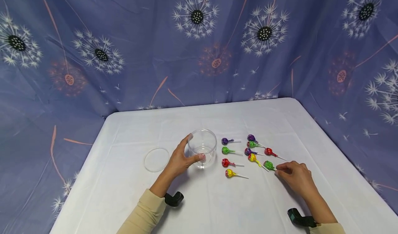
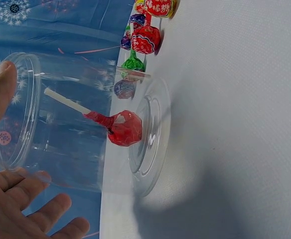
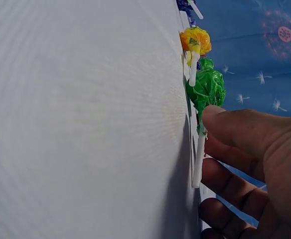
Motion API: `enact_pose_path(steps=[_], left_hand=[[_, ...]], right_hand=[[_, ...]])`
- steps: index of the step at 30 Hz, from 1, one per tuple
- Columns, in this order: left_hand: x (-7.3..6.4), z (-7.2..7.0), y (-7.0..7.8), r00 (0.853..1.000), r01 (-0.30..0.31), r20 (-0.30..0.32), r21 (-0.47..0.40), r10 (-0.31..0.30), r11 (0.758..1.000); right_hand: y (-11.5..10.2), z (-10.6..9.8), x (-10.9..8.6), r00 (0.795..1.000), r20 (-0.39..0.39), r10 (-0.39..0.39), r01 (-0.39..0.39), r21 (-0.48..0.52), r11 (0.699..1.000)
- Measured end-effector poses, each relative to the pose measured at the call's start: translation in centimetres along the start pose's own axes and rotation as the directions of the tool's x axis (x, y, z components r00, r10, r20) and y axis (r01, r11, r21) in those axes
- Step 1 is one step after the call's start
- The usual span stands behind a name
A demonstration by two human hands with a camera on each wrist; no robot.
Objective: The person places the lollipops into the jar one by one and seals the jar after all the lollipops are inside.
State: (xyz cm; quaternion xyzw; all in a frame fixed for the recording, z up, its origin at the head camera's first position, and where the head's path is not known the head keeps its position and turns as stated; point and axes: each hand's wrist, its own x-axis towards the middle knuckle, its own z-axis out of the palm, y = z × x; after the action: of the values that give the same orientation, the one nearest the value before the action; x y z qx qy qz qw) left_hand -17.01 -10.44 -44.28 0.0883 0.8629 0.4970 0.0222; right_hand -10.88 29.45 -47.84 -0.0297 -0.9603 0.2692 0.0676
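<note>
My left hand [image 1: 180,159] holds a clear plastic jar [image 1: 202,142], thumb on the near side and fingers round the far side. Inside the jar, a red-wrapped lollipop [image 2: 125,128] leans with its white stick toward the mouth, as the left wrist view shows. Over on the right, my right hand [image 1: 296,178] pinches a green lollipop [image 3: 208,89] by its stick, just below the wrapper, close over the tablecloth. Left of that green one lies a yellow lollipop [image 1: 252,157], with a red lollipop [image 1: 269,152] a little farther back.
A column of single lollipops, purple [image 1: 225,141], green [image 1: 225,150], red [image 1: 225,162] and yellow [image 1: 229,173], lies between jar and right-hand cluster. Several more lollipops [image 1: 251,138] lie in that cluster. A clear round lid [image 1: 145,161] rests left of the jar on the white-covered table [image 1: 236,209].
</note>
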Motion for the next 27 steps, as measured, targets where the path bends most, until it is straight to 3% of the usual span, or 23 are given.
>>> enact_pose_path(steps=[18,27], left_hand=[[-0.1,0.0,0.2,1.000,0.007,-0.006,0.004,-0.007,1.000],[-0.1,-0.1,0.2,1.000,-0.001,-0.001,-0.007,0.001,1.000]], right_hand=[[0.9,0.9,-0.4,0.989,-0.121,-0.083,0.082,-0.010,0.997],[0.8,1.1,-0.4,0.985,-0.160,-0.067,0.068,0.003,0.998]])
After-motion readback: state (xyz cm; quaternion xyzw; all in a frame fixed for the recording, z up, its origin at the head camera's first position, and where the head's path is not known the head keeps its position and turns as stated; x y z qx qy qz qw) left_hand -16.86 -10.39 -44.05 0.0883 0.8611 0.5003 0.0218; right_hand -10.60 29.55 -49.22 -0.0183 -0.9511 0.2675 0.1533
